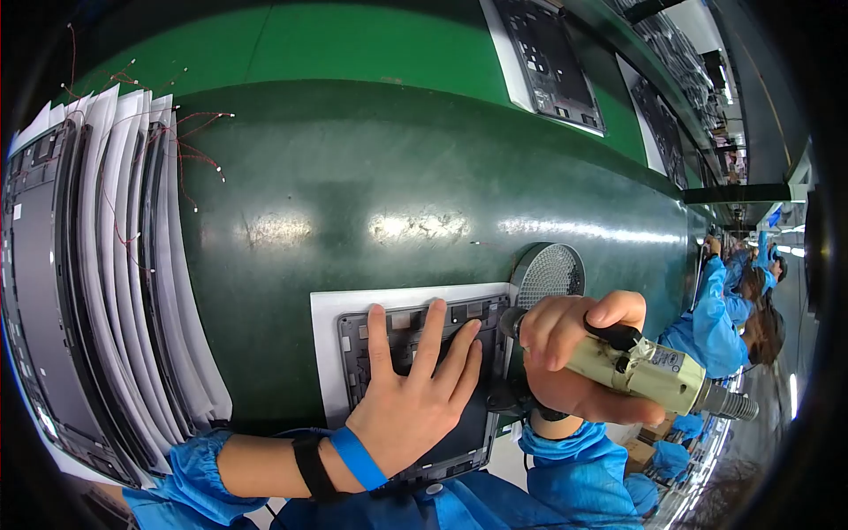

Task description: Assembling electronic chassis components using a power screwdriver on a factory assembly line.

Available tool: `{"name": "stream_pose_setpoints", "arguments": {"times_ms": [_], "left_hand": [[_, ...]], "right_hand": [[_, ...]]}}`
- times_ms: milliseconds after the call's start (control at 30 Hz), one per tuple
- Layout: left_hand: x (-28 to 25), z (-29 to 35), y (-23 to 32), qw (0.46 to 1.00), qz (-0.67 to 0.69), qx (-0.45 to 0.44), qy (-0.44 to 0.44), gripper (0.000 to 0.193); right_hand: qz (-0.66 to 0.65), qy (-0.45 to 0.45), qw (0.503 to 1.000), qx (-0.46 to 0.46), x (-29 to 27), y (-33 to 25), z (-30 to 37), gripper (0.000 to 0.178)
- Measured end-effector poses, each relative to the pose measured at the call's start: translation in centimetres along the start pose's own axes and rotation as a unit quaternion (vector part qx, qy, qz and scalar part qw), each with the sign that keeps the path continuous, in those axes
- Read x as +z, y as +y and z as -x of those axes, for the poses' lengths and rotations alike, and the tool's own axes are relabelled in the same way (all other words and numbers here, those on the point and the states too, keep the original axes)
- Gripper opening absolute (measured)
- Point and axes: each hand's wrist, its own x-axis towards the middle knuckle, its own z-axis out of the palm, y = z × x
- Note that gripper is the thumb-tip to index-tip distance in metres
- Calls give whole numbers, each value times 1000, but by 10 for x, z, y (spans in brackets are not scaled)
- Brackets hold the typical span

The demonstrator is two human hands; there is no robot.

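Note:
My left hand point(413, 397) lies with fingers spread on a black flat frame panel point(475, 431), like a laptop or display housing, at the near edge of the workbench. Beneath the panel is a white sheet point(325, 340). My right hand point(565, 349) is wrapped round a pale yellow-green electric screwdriver point(661, 369), held tilted over the panel's right side. Its dark nose is close to the panel's upper right corner; I cannot tell whether the bit touches. Just beyond my right hand stands a round dish point(552, 268) with a perforated insert.
At the left stands a stack of similar black panels point(44, 238) with white sheets between them and thin red wires point(199, 150) sticking out. Another panel point(549, 66) lies on the green conveyor strip point(353, 44) at the back. Co-workers in blue point(711, 305) sit far right.

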Motion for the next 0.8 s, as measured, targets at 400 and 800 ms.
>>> {"name": "stream_pose_setpoints", "arguments": {"times_ms": [400,800], "left_hand": [[-19,-13,-6,981,158,10,115,33],[-12,-18,-8,958,217,39,185,26]], "right_hand": [[-81,0,996,-37,-9,-33,1,77],[-187,0,982,-28,-6,-44,9,75]]}}
